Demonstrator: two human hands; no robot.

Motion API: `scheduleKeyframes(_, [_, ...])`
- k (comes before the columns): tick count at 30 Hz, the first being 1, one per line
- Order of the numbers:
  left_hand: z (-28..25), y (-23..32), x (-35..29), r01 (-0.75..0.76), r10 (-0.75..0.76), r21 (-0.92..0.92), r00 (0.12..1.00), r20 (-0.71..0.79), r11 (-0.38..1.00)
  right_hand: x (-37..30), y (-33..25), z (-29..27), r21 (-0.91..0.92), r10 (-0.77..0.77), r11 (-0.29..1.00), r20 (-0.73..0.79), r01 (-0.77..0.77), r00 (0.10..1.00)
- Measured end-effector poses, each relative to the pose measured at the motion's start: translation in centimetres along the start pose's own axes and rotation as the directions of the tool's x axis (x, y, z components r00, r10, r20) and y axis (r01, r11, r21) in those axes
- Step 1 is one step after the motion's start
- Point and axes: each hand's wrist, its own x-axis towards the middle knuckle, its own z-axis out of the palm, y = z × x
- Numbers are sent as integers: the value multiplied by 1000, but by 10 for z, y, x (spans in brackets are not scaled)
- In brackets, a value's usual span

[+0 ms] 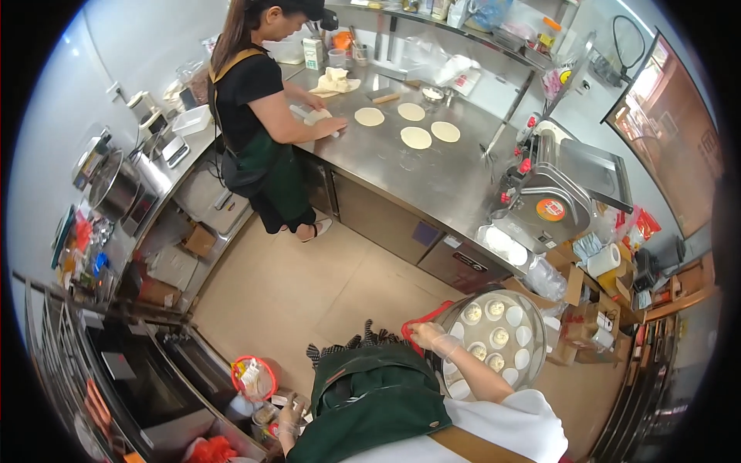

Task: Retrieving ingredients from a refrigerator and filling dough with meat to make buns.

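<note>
My right hand (434,338), in a clear plastic glove, is closed on a red cloth (421,318) against the left rim of a round metal steamer tray (544,339). Several white paper rounds (457,389) lie in this tray, and some carry small pale dough pieces (500,337). Down by my left side is my left hand (291,417), gloved as well, with its fingers partly apart and nothing visible in them. It is nearest to small containers (264,415) beside a red plastic basket (255,376). My forearm crosses over the tray's lower part.
A person (266,100) works dough at the steel counter (370,166), where flat dough rounds (417,138) lie. A dough-rolling machine (548,201) stands at the counter's right end. Cardboard boxes (594,332) crowd the right side; ovens (131,378) line the lower left.
</note>
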Motion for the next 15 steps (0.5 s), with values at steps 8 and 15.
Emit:
scheduleKeyframes(8, [-88, 85, 124, -17, -50, 266, 969, 243, 964, 9, 8, 8, 91, 296, 952, -28, -293, 955])
scheduleKeyframes(15, [-186, 226, 196, -210, 124, 422, 967, 222, 882, 27, 33, 81, -26, 215, 976, -68, -218, 974])
